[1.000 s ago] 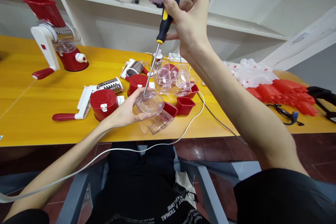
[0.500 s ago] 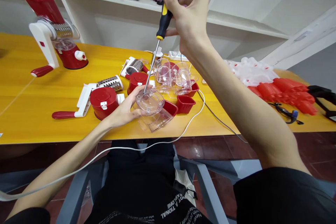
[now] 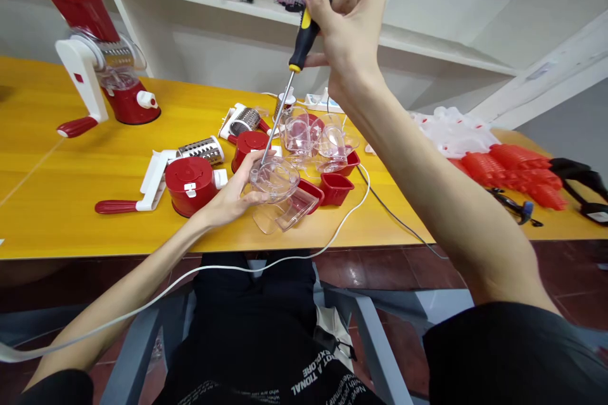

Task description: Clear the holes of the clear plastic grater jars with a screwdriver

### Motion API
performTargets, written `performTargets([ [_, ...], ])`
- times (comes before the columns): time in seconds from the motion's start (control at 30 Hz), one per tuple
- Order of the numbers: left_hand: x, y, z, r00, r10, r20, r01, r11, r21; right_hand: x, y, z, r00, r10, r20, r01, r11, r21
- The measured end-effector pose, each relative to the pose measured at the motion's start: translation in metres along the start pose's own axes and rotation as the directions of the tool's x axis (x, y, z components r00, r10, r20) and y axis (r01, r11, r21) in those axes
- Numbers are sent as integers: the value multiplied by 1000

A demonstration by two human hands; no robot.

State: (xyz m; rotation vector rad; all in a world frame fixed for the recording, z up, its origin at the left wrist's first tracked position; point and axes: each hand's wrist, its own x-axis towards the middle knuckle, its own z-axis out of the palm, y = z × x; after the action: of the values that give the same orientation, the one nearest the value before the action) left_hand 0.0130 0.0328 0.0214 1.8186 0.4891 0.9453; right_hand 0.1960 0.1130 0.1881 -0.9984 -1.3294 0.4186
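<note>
My right hand [image 3: 354, 19] is raised and closed around the yellow and black handle of a screwdriver [image 3: 304, 44]. Its long metal shaft slants down to the left, the tip at the near-left rim of a clear plastic housing [image 3: 278, 178]. Gripping that housing by its left side is my left hand [image 3: 237, 193], with the round base turned up toward me. Whether a screw sits under the tip is too small to tell. Left of my left hand stands a red grater base [image 3: 190, 183] with a white knob.
A complete red and white rotary grater [image 3: 111, 57] stands at the back left. A crank handle [image 3: 152, 183], a metal drum [image 3: 202, 150], more clear housings [image 3: 330, 145] and a red pusher [image 3: 335, 188] lie around. A white cable [image 3: 327, 243] crosses the table's front edge. Red mesh-like pieces [image 3: 515, 171] lie right.
The screwdriver handle and my right hand have shifted slightly right in view. The tip stays at the housing's rim, and my left hand keeps its hold.
</note>
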Motion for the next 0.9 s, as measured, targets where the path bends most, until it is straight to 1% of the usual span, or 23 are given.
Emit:
performTargets([
  [0.1, 0, -5, 1, 999, 33, -28, -35, 997, -68, -7, -6, 1, 1000, -5, 4, 4, 999, 37],
  [0.17, 0, -7, 2, 998, 39, -49, -44, 994, -99, -13, -10, 0, 999, -36, 1, 35, 997, 64],
  [0.27, -1, -6, 3, 997, 24, -72, -31, 995, -99, -21, -10, -5, 997, -72, 17, 70, 992, 100],
  [0.33, -1, -3, 3, 997, 13, -70, -19, 996, -90, -24, -9, -7, 997, -72, 30, 68, 992, 109],
  [0.47, 1, 7, -2, 999, -11, -33, 10, 1000, -24, -25, -5, -8, 997, -71, 11, 69, 993, 91],
  [0.6, 7, 22, -13, 997, -71, 16, 68, 987, 147, -23, -4, -2, 995, -103, 18, 100, 988, 120],
  [0.67, 10, 30, -18, 993, -108, 40, 97, 973, 209, -22, -3, 2, 993, -119, 20, 116, 987, 107],
  [0.8, 14, 40, -21, 987, -149, 58, 135, 970, 205, -21, -1, 7, 992, -125, 12, 124, 991, 42],
  [0.9, 12, 40, -19, 987, -152, 48, 141, 973, 184, -21, 1, 8, 996, -90, 23, 88, 994, 57],
])
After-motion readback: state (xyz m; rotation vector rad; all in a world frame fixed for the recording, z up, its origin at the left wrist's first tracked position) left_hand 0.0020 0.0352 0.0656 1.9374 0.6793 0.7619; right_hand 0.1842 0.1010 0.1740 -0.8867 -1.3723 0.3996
